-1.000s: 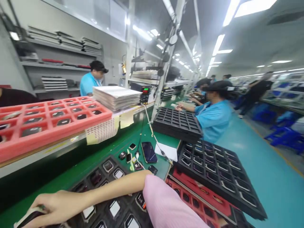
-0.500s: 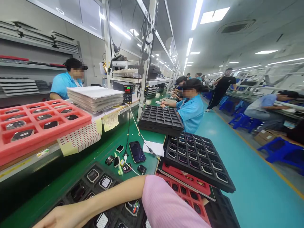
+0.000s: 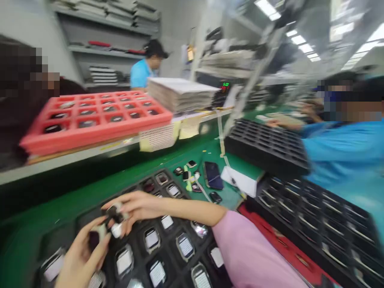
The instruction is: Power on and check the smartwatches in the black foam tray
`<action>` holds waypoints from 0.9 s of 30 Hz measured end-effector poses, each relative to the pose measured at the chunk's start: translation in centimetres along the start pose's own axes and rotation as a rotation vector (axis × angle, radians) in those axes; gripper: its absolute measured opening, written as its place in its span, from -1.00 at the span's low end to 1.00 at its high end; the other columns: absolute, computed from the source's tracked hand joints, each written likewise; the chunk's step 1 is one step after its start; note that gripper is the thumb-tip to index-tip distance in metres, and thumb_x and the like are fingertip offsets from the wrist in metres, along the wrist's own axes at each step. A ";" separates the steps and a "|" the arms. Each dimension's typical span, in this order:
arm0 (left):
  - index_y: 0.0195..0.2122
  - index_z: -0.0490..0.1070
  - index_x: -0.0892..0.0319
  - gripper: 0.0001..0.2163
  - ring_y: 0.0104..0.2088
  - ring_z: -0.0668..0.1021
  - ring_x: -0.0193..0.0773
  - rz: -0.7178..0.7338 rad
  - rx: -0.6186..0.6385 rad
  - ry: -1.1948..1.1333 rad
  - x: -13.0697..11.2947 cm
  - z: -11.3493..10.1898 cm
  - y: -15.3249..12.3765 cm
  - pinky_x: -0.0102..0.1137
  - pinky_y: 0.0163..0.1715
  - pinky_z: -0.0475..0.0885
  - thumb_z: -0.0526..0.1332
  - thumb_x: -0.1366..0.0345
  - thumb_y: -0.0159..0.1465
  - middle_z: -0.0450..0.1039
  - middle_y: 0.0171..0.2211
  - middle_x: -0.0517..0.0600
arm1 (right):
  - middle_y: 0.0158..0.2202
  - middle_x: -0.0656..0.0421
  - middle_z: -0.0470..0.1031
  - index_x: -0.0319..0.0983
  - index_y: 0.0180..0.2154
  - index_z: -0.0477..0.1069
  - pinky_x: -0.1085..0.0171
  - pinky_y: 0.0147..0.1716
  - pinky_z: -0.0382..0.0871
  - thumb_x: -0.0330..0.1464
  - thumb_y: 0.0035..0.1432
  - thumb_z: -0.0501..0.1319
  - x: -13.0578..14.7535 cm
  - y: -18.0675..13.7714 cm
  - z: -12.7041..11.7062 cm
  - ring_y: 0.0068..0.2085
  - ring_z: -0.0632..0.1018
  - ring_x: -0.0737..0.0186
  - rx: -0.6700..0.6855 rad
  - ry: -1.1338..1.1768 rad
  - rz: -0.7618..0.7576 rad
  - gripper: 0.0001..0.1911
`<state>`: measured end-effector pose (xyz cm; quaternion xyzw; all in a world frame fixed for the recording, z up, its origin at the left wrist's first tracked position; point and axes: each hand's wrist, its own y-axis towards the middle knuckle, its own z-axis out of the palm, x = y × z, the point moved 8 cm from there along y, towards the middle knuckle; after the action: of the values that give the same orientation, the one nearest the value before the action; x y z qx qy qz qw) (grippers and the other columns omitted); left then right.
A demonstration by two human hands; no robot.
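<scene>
A black tray (image 3: pixel 141 260) of several smartwatch bodies lies on the green bench in front of me. My right hand (image 3: pixel 135 205), in a pink sleeve, reaches left over it, its fingers pinched on a small dark and white watch body (image 3: pixel 115 214). From the lower left my left hand (image 3: pixel 79 256) comes up, its thumb and fingers closed on a pale watch piece (image 3: pixel 99 232) just below the right hand's fingertips. The two hands almost touch. Motion blur hides the fine detail of what each holds.
A red tray (image 3: pixel 96 120) of parts and a stack of white sheets (image 3: pixel 183 94) sit on the raised shelf. A phone (image 3: pixel 213 175) and loose watch bodies lie mid-bench. Black trays (image 3: pixel 267 146) stand at the right beside a co-worker's blue sleeve (image 3: pixel 345 144). Another person (image 3: pixel 144 68) stands behind the shelf.
The view has swung left and down. My right hand has drawn back from the far left to above the tray, and my left hand has come into view beside it.
</scene>
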<state>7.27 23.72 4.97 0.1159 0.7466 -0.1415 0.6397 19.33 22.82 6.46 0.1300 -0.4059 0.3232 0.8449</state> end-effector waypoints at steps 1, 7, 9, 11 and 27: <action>-0.05 0.32 0.10 -0.53 -0.67 0.28 -0.40 -0.007 0.019 -0.043 0.1 -0.1 -0.2 -0.48 -0.72 0.24 0.33 0.04 0.05 0.37 -0.45 -0.11 | -0.21 0.03 0.53 -0.29 0.17 0.23 0.23 -0.37 0.51 -0.36 0.09 0.32 0.1 -0.1 -0.2 -0.37 0.63 0.15 -0.031 0.004 -0.006 -0.38; -0.09 0.36 0.13 -0.69 -0.40 0.46 -0.26 0.094 -0.005 -0.008 -1.2 -0.9 1.0 -0.43 -0.42 0.37 0.25 0.35 0.12 0.43 -0.26 -0.02 | -0.25 0.05 0.55 -0.28 0.10 0.32 0.32 -0.49 0.48 -0.32 0.07 0.32 0.9 0.5 -1.0 -0.46 0.61 0.20 -0.132 -0.083 -0.016 -0.45; -0.12 0.37 0.14 -0.72 -0.29 0.48 -0.23 0.158 0.012 0.049 -2.1 -0.9 1.1 -0.40 -0.26 0.37 0.20 0.43 0.12 0.45 -0.25 -0.03 | -0.27 0.07 0.56 -0.27 0.07 0.36 0.31 -0.52 0.48 -0.33 0.07 0.32 1.0 0.7 -1.0 -0.50 0.59 0.24 -0.161 -0.110 -0.016 -0.49; -0.15 0.36 0.14 -0.73 -0.26 0.48 -0.23 0.196 0.044 0.085 -2.6 -0.7 1.0 -0.39 -0.19 0.35 0.16 0.47 0.11 0.46 -0.27 -0.06 | -0.30 0.08 0.56 -0.27 0.05 0.38 0.32 -0.53 0.47 -0.32 0.06 0.33 0.9 0.7 -0.9 -0.54 0.57 0.28 -0.184 -0.125 -0.016 -0.51; -0.06 0.25 0.16 -0.71 -0.20 0.50 -0.24 0.211 0.037 0.102 -3.0 -1.1 0.8 -0.38 -0.13 0.35 0.12 0.42 0.17 0.45 -0.21 -0.04 | -0.34 0.10 0.55 -0.23 0.09 0.38 0.31 -0.55 0.49 -0.34 0.13 0.30 1.0 0.7 -1.3 -0.56 0.56 0.27 -0.180 -0.202 -0.073 -0.53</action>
<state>6.97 24.88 8.05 0.2128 0.7591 -0.0810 0.6099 20.15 24.49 6.37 0.1001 -0.5113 0.2399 0.8192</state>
